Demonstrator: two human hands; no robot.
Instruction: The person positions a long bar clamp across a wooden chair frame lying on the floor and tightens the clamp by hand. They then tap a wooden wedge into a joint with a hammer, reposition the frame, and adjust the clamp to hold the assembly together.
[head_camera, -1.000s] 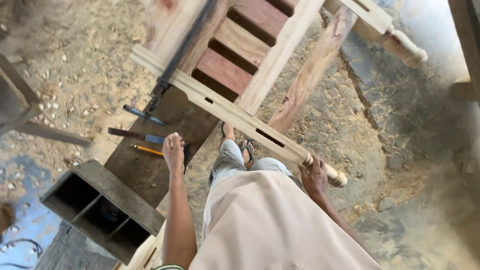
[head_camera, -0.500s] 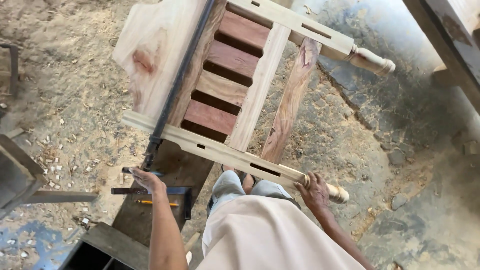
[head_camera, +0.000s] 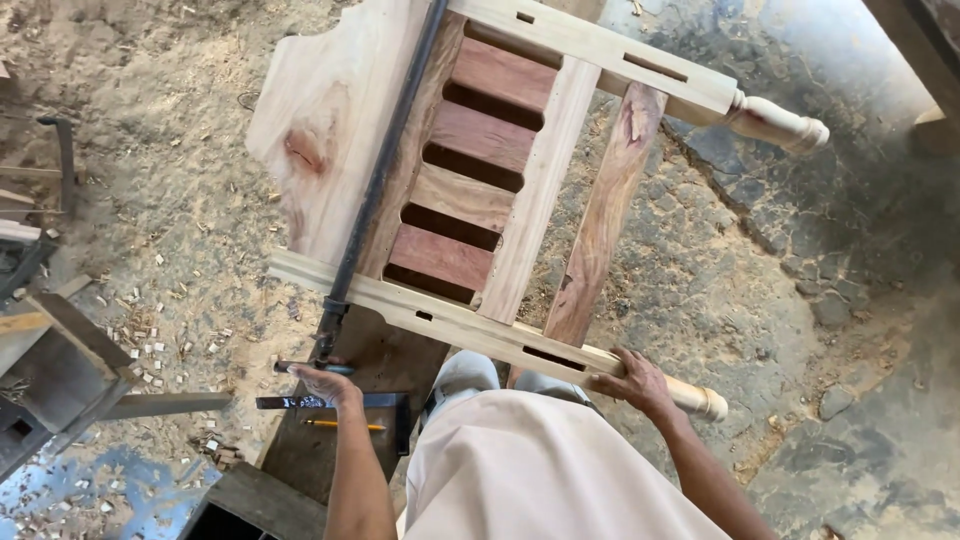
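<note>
Seen from above, a person's two bare arms are stretched forward from the bottom of the frame. The left hand (head_camera: 325, 383), at lower left of centre, is curled over the small crossbar handle at the near end of a long black bar clamp (head_camera: 385, 165); how tightly the fingers are closed cannot be told. The right hand (head_camera: 632, 380), at lower right of centre, is wrapped around the near rail of a wooden chair frame (head_camera: 520, 190), close to its turned, rounded end.

The chair frame is laid flat across the middle and top of the picture, tilted toward the upper right. It is built of pale rails with reddish-brown slats between them and a broad pale board along its left side. The clamp is laid lengthwise over it. Just below the left hand, a steel square (head_camera: 300, 402) and a yellow pencil (head_camera: 345, 425) are lying on a dark plank (head_camera: 345, 455). Wood chips are scattered over the sandy ground (head_camera: 150, 220).
</note>
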